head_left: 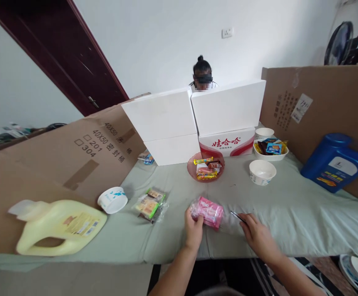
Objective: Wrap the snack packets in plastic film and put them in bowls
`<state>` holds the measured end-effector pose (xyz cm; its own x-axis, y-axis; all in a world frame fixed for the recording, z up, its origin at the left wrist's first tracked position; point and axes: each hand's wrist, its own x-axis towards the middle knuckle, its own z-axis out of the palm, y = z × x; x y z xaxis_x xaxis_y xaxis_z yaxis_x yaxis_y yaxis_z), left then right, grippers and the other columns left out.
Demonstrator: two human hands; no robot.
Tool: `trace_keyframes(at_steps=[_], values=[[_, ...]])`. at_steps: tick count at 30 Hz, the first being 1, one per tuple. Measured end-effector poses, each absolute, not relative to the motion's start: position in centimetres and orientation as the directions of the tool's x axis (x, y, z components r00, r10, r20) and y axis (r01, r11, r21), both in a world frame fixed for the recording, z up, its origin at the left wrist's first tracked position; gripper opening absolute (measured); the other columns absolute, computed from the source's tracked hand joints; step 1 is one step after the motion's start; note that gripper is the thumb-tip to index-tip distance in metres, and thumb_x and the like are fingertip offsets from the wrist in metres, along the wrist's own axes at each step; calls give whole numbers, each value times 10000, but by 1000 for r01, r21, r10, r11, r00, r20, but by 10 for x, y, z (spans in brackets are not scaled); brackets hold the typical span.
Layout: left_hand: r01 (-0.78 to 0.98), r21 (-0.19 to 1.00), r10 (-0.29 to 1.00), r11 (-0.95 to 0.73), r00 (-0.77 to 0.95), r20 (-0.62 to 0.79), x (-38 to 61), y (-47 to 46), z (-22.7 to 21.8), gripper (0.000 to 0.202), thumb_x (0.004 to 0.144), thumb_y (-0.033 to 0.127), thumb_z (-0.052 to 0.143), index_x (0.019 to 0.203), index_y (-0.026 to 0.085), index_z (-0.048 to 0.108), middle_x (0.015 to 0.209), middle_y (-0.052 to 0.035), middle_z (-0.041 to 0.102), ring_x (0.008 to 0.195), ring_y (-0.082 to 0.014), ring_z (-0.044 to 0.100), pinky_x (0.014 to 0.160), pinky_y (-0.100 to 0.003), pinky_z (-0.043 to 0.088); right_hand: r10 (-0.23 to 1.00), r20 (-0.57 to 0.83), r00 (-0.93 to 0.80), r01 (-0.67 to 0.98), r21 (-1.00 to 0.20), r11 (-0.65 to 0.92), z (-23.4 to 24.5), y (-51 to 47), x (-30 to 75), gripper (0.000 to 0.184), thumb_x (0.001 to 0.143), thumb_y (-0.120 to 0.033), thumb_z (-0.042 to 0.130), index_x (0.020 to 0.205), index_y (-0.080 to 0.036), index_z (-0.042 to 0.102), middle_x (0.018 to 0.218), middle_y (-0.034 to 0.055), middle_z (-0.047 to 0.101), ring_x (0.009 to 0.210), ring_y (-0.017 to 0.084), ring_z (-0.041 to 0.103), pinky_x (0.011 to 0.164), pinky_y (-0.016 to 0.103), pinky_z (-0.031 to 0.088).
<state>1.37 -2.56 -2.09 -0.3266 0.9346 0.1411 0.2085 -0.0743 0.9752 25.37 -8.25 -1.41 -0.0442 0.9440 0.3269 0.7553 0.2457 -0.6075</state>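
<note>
Your left hand (194, 231) is pinched on the near left end of the pink packet (211, 213), thumb on top, so the packet lies just ahead and to the right of that hand, with the bowl (191, 172) of wrapped snacks farther beyond it. Your right hand (259, 236) is closed around a slim metallic tool (236, 216), its tip toward the packet but apart from the pink part. To work neatly, I'd keep that left grip firm, hold the tool low and steady, and keep its tip clear of your left thumb.
</note>
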Motion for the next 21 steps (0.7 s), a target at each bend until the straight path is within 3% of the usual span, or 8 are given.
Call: trace_keyframes(at_steps=[2,4,6,8,10,13,18,21], values=[[511,830,914,-224,-186,361,6,-27,-20,396,757,128,561,1149,180,571,1181,-112,608,1147,-266,558,1009,-462,426,962,271,-35,729,-651,210,-15,-79,240,317,978,-346,312,1115,-214,566,1053,81,648,928,195,650,795,330,511],[698,584,861,-414,92,501,-2,-30,-17,424,797,66,488,1184,209,584,1267,-101,581,1235,-278,501,1056,-512,380,977,210,21,734,-667,128,-19,-76,230,313,951,-349,354,1120,-190,564,1075,110,641,963,219,644,821,354,505],[754,344,773,-559,324,545,-5,-34,-14,440,834,43,452,1211,227,587,1293,-86,577,1284,-290,459,1071,-537,364,987,147,66,741,-670,51,-22,-72,222,368,874,-370,495,1176,-166,545,1136,143,625,1010,255,630,851,379,494],[758,199,704,-621,428,567,-5,-39,-15,425,861,58,451,1242,206,572,1282,-102,585,1274,-294,469,1047,-518,411,997,62,43,707,-707,14,-22,-68,213,472,782,-342,601,1209,-155,530,1110,141,646,981,265,641,840,377,494],[752,151,672,-641,455,585,-2,-43,-17,382,883,89,458,1235,181,574,1250,-121,595,1232,-284,506,1007,-476,468,1000,0,-14,615,-788,9,-19,-63,202,409,784,-297,571,1170,-163,554,971,96,687,859,232,664,777,342,502],[743,165,665,-649,447,598,3,-46,-19,331,904,165,483,1222,175,576,1204,-125,610,1201,-278,527,989,-465,492,997,50,-53,441,-895,68,-12,-55,184,262,829,-269,479,1046,-189,602,842,51,688,759,188,654,722,299,497],[690,175,617,-702,467,633,6,-46,-15,532,900,370,554,1363,133,444,1206,-148,608,1194,-295,525,972,-499,494,981,147,-129,345,-921,183,-2,-43,163,238,800,-216,461,1007,-200,577,919,57,679,845,190,640,778,315,494],[706,180,627,-685,444,640,8,-45,-14,445,927,409,523,1305,174,516,1149,-120,634,1141,-289,550,940,-495,509,976,145,-160,306,-933,189,-3,-36,164,350,781,-197,437,1119,-193,527,995,65,665,905,180,631,826,324,494]])
